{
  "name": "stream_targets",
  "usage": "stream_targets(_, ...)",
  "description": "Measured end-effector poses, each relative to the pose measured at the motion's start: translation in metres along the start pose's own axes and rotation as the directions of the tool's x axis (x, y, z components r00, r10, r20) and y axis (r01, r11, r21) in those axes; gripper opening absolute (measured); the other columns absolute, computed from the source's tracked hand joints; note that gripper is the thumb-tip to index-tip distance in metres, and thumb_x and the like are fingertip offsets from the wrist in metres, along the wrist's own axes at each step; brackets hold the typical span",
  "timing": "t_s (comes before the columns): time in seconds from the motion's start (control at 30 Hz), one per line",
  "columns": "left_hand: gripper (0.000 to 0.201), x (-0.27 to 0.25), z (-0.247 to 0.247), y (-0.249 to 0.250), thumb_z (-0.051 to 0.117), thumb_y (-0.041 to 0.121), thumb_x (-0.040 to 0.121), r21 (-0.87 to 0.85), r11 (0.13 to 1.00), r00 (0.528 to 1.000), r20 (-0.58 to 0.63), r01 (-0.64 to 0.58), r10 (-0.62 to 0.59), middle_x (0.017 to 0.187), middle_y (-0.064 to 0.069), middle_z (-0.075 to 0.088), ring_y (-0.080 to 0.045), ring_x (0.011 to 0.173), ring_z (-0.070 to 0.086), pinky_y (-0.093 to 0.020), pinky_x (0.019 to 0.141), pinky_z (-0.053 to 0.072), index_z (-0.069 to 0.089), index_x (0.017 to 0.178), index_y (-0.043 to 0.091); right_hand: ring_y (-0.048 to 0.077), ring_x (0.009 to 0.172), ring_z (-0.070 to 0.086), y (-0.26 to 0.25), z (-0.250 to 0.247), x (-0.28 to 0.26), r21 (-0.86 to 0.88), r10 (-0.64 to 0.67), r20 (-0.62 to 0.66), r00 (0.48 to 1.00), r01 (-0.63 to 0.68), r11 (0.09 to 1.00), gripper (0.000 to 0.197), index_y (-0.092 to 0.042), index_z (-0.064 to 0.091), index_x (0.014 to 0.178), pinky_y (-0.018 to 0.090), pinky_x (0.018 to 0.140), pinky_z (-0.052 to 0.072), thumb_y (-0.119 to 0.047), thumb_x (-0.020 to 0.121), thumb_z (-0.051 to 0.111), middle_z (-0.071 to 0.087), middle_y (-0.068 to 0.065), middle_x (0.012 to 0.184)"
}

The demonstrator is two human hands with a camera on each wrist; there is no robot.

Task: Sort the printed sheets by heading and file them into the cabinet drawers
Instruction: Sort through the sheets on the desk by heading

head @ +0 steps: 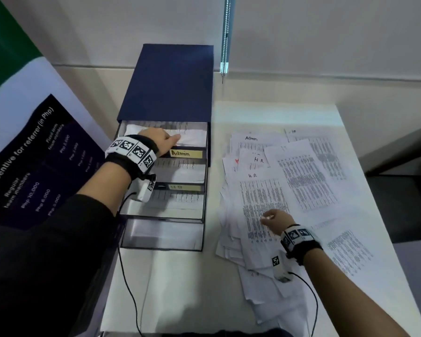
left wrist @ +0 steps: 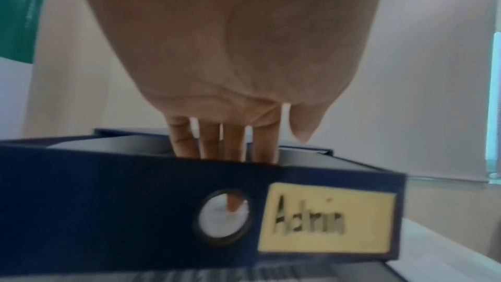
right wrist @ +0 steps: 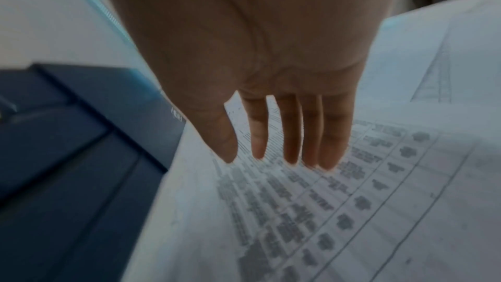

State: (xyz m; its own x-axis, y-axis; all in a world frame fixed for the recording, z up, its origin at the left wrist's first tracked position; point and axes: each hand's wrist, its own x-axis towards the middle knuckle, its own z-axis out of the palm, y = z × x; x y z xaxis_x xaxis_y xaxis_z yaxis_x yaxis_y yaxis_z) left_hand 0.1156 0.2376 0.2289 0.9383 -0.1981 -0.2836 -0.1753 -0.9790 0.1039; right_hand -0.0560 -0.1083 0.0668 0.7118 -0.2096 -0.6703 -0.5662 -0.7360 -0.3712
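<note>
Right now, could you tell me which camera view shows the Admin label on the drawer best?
The left wrist view: the yellow Admin label fills the drawer front, close and readable. The head view shows it small, beside the left hand. The right wrist view misses it.

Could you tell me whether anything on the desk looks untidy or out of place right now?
Yes: the unsorted sheets beside the cabinet lie in a loose, overlapping heap at mixed angles, with Admin and HR headings mingled. All four drawers stand pulled out in steps; the left hand reaches into the Admin drawer.
</note>
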Motion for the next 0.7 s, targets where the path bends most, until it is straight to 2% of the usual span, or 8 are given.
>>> stream_targets(0.1,0.039,-0.011,0.002,0.030,0.041,0.043,0.099,0.010,0.999,0.971,-0.233,-0.048,0.049,0.119,-0.011,0.063,-0.030,0.112,0.054,-0.043,0.099,0.039,0.066,0.121,0.023,0.032,0.115,0.053,0.010,-0.002,0.016,-0.217,0.083,-0.161,0.984,-0.117,0.969,0.066,-0.014,0.046,0.134,0.041,0.097,0.047,-0.045,0.080,0.069,0.048,0.017,0.131)
stream_targets(0.17,0.025,-0.026,0.013,0.061,0.051,0.032,0.095,-0.141,0.962,0.859,-0.493,-0.232,0.135,0.105,-0.004,0.060,-0.025,0.101,0.053,-0.041,0.092,0.042,0.068,0.110,0.024,0.035,0.122,0.046,0.022,-0.002,0.025,-0.224,0.159,-0.212,0.964,-0.206,0.952,0.084,-0.009,0.040,0.134,0.045,0.101,0.045,-0.053,0.072,0.076,0.040,0.018,0.135)
stream_targets(0.23,0.019,-0.041,0.034,0.101,0.052,0.028,0.093,-0.267,0.871,0.798,-0.567,-0.411,0.203,0.094,0.002,0.057,-0.017,0.091,0.052,-0.034,0.085,0.043,0.068,0.103,0.024,0.035,0.126,0.043,0.032,-0.002,0.029,-0.194,0.210,-0.229,0.950,-0.256,0.947,0.096,-0.008,0.035,0.135,0.048,0.102,0.044,-0.055,0.065,0.082,0.036,0.017,0.138)
stream_targets(0.3,0.018,-0.049,0.067,0.142,0.054,0.026,0.092,-0.409,0.793,0.863,-0.428,-0.451,0.270,0.088,0.006,0.059,-0.013,0.084,0.055,-0.031,0.081,0.046,0.068,0.103,0.025,0.035,0.128,0.041,0.041,0.000,0.032,-0.182,0.223,-0.266,0.938,-0.276,0.944,0.105,-0.009,0.032,0.136,0.049,0.102,0.045,-0.055,0.058,0.086,0.033,0.016,0.140)
stream_targets(0.4,0.034,-0.046,0.138,0.183,0.058,0.026,0.091,-0.587,0.791,0.978,-0.011,-0.173,0.206,0.097,0.000,0.064,-0.017,0.088,0.061,-0.037,0.085,0.054,0.060,0.125,0.021,0.035,0.129,0.040,0.049,-0.002,0.032,-0.096,0.249,-0.264,0.932,-0.282,0.955,0.111,-0.011,0.030,0.138,0.049,0.102,0.042,-0.052,0.054,0.089,0.036,0.017,0.139)
stream_targets(0.53,0.064,-0.034,0.224,0.192,0.062,0.043,0.087,-0.478,0.835,0.922,0.376,0.274,-0.087,0.128,-0.021,0.050,-0.039,0.113,0.054,-0.045,0.093,0.049,0.042,0.132,0.002,0.033,0.120,0.049,0.053,-0.003,0.028,-0.155,0.071,-0.336,0.939,-0.129,0.979,0.094,-0.013,0.032,0.136,0.044,0.097,0.048,-0.037,0.064,0.088,0.045,0.014,0.130)
stream_targets(0.63,0.081,-0.023,0.249,0.193,0.069,0.045,0.083,-0.478,0.745,0.866,0.420,0.465,-0.271,0.139,-0.022,0.038,-0.042,0.123,0.046,-0.050,0.100,0.046,0.032,0.141,0.003,0.027,0.100,0.059,0.056,-0.003,0.028,-0.133,-0.211,-0.369,0.905,0.173,0.976,0.056,-0.012,0.043,0.128,0.039,0.088,0.054,-0.021,0.081,0.073,0.052,0.008,0.119)
stream_targets(0.7,0.073,-0.013,0.251,0.193,0.070,0.040,0.082,-0.500,0.701,0.855,0.392,0.509,-0.340,0.136,-0.020,0.041,-0.040,0.120,0.048,-0.047,0.096,0.048,0.037,0.136,0.005,0.018,0.077,0.061,0.060,-0.010,0.029,-0.027,-0.275,-0.367,0.889,0.285,0.958,0.027,-0.012,0.052,0.115,0.032,0.073,0.056,-0.016,0.089,0.062,0.061,0.003,0.095)
